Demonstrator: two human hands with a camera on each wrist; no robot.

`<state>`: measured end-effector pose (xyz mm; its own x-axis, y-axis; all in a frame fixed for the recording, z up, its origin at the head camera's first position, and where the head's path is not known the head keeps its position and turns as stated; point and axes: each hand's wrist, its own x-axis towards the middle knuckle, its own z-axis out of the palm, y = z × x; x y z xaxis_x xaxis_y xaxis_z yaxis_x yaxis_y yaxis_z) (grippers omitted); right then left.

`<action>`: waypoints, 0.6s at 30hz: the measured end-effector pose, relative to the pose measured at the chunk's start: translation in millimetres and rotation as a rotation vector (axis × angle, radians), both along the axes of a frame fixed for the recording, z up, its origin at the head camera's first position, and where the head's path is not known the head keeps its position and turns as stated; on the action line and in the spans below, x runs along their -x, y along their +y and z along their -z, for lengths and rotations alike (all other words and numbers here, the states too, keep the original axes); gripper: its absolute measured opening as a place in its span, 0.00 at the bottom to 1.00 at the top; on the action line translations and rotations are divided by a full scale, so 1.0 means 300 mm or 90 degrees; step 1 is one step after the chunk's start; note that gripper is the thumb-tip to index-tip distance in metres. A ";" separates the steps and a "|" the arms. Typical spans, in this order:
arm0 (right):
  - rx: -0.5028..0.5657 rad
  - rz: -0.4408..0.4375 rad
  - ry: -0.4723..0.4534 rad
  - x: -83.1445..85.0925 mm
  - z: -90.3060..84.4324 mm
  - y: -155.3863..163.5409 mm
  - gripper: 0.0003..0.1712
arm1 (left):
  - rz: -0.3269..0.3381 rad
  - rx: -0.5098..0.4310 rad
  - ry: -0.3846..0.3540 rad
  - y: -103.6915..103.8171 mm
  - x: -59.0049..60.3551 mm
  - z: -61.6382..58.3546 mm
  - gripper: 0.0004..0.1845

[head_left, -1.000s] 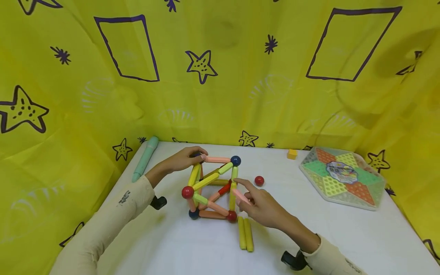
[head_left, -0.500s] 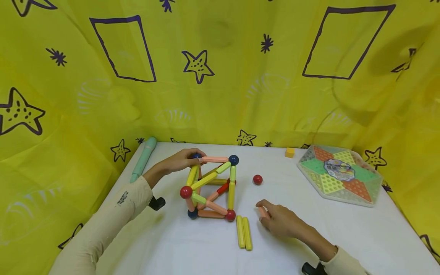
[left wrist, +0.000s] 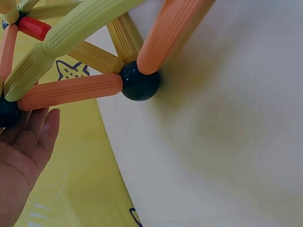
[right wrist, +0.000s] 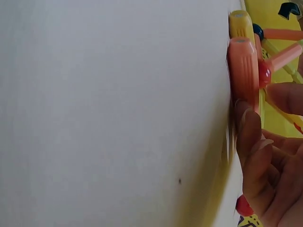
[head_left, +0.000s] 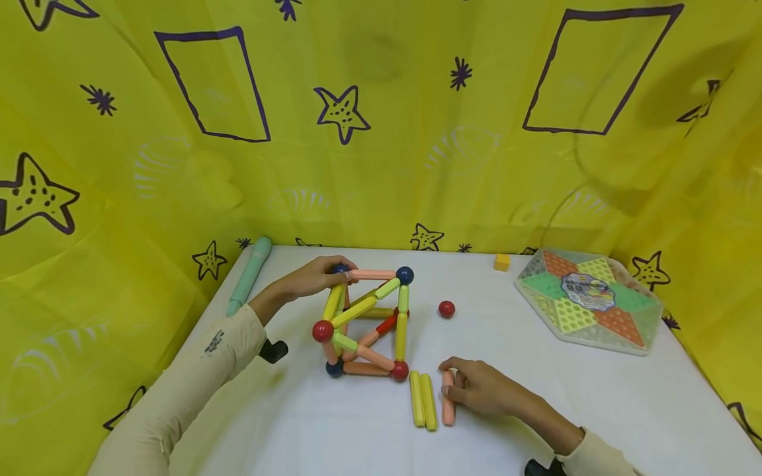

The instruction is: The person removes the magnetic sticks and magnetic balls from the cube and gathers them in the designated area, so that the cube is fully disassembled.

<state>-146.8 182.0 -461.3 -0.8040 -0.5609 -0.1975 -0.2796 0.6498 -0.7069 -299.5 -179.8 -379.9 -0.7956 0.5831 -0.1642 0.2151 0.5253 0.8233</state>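
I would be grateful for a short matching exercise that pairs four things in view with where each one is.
Column one:
1. left hand
2. right hand
3. tube
4. orange block

Column two:
A. just left of the case
B. holding a pink stick
C. along the left edge of the table
D. gripping the top of the frame

Pairs: 1-D, 2-B, 3-C, 4-A

Your white table supports a stick-and-ball frame, two yellow sticks, red ball, yellow cube, green tube and flat case.
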 end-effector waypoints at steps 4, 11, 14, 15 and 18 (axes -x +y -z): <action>0.016 -0.028 0.004 -0.006 0.006 -0.003 0.31 | -0.003 0.004 0.009 0.001 0.001 0.003 0.18; 0.017 -0.042 -0.004 -0.003 -0.003 -0.008 0.39 | -0.003 0.012 0.020 -0.001 0.000 0.003 0.19; 0.015 -0.046 -0.016 -0.002 0.000 -0.014 0.43 | -0.005 0.014 0.020 -0.001 0.000 0.004 0.19; 0.009 -0.046 -0.020 -0.003 0.001 -0.016 0.46 | -0.006 0.015 0.019 0.000 0.000 0.005 0.18; -0.012 -0.049 -0.025 -0.008 -0.001 -0.026 0.54 | -0.008 0.016 0.017 0.001 0.001 0.007 0.19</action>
